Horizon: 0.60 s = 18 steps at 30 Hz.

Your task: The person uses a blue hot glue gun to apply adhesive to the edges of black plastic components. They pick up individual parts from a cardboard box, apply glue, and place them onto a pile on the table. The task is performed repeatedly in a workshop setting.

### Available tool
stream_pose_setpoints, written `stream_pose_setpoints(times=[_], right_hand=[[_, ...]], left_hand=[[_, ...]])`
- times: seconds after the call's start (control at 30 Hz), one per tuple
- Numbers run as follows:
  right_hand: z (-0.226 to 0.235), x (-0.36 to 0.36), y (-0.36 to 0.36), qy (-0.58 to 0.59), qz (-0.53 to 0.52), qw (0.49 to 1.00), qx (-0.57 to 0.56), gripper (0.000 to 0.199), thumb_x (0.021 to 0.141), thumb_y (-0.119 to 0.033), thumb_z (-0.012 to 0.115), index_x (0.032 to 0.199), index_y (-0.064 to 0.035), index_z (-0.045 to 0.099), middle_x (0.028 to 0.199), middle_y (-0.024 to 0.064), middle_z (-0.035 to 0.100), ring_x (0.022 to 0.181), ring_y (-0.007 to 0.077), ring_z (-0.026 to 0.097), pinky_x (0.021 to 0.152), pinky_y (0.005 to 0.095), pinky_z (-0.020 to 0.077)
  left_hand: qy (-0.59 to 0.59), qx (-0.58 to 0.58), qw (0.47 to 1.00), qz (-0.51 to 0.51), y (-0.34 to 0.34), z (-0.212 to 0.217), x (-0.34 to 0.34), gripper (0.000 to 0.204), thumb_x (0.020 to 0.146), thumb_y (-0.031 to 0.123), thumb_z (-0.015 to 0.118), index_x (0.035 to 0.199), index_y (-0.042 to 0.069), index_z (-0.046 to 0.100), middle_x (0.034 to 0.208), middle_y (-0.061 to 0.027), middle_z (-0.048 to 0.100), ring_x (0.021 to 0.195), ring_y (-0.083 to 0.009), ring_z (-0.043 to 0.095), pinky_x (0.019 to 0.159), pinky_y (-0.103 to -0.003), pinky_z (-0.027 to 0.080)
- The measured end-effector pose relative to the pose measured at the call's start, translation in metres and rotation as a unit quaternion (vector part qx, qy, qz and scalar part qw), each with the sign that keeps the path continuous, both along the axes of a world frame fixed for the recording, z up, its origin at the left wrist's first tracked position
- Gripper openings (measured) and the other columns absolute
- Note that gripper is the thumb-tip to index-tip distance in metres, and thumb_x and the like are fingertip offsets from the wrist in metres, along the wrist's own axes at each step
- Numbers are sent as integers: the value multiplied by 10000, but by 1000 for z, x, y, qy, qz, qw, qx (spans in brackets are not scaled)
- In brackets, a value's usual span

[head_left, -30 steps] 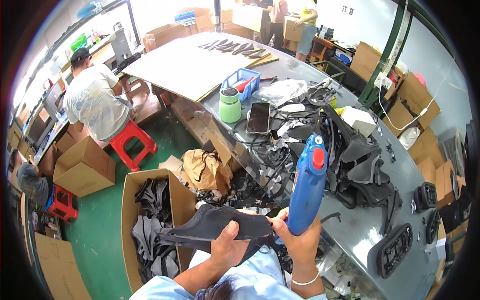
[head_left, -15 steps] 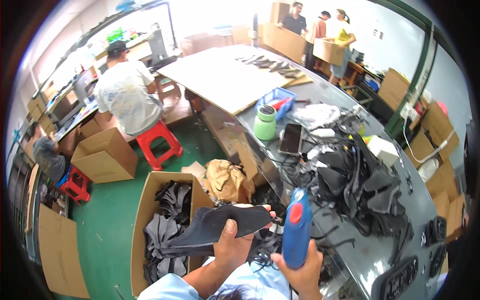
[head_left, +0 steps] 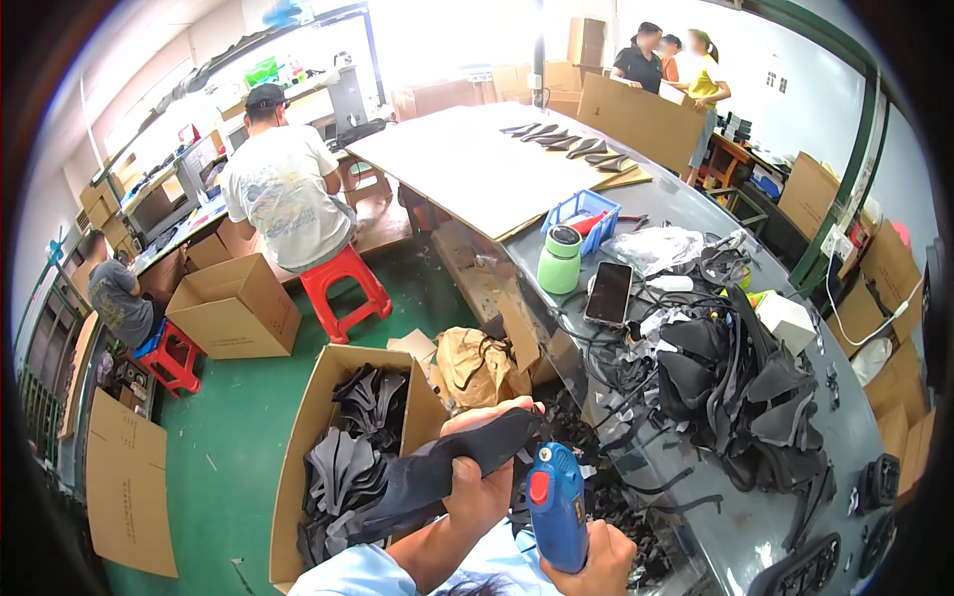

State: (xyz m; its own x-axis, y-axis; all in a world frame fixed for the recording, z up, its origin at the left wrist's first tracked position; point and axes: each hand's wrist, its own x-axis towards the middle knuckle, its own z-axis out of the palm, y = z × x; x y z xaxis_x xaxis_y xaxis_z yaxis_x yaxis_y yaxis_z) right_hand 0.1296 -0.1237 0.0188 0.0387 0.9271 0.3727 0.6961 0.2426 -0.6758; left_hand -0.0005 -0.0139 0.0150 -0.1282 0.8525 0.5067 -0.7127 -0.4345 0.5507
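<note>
My left hand (head_left: pixel 480 489) grips a long, curved black padded piece (head_left: pixel 437 472), thumb on its near face and fingers behind. In my right hand (head_left: pixel 599 558) is a blue handheld power tool (head_left: pixel 559 521) with a red button; its exact kind is unclear. The tool's head sits close to the right end of the padded piece, and whether they touch I cannot tell. Below and left of my left hand, a cardboard box (head_left: pixel 288 467) contains several similar black pieces (head_left: pixel 343 472), some in stacks.
On the grey table (head_left: pixel 730 526) at right lie a heap of black pieces and straps (head_left: pixel 735 382), a phone (head_left: pixel 608 294), a green bottle (head_left: pixel 559 263) and a blue basket (head_left: pixel 579 211). Dark scraps (head_left: pixel 646 541) gather beside my right hand. A person (head_left: pixel 283 184) sits on a red stool; others stand far right.
The blue tool has moved slightly down and left, its head now by the padded piece's end. The piece has tilted more. The whole view has shifted a little.
</note>
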Motion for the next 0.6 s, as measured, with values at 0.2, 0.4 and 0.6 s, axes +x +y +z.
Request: stream_pose_setpoints(times=[0.2, 0.4, 0.6], right_hand=[[3, 1, 0, -12, -1, 1000, 1, 356, 560, -162, 755, 756, -53, 478, 606, 145, 490, 572, 358, 511, 518, 443, 401], [4, 6, 1, -11, 2, 1000, 13, 336, 582, -174, 736, 745, -56, 468, 585, 140, 467, 548, 350, 490, 495, 437, 378], [-3, 13, 4, -52, -3, 997, 57, 320, 618, -194, 726, 721, -54, 457, 560, 127, 430, 517, 330, 460, 477, 423, 352]], left_hand=[[31, 35, 999, -1, 1, -8, -5, 587, 853, 450, 559, 1161, -31, 423, 1188, -255, 506, 1119, -342, 502, 992, -442, 359], [109, 24, 993, -35, 4, 0, -19, 559, 859, 423, 564, 1153, -35, 433, 1136, -239, 546, 1090, -301, 531, 968, -424, 389], [156, -86, 979, -101, 8, 20, -39, 469, 837, 319, 610, 1097, -58, 508, 1072, -186, 582, 1011, -247, 567, 907, -371, 434]])
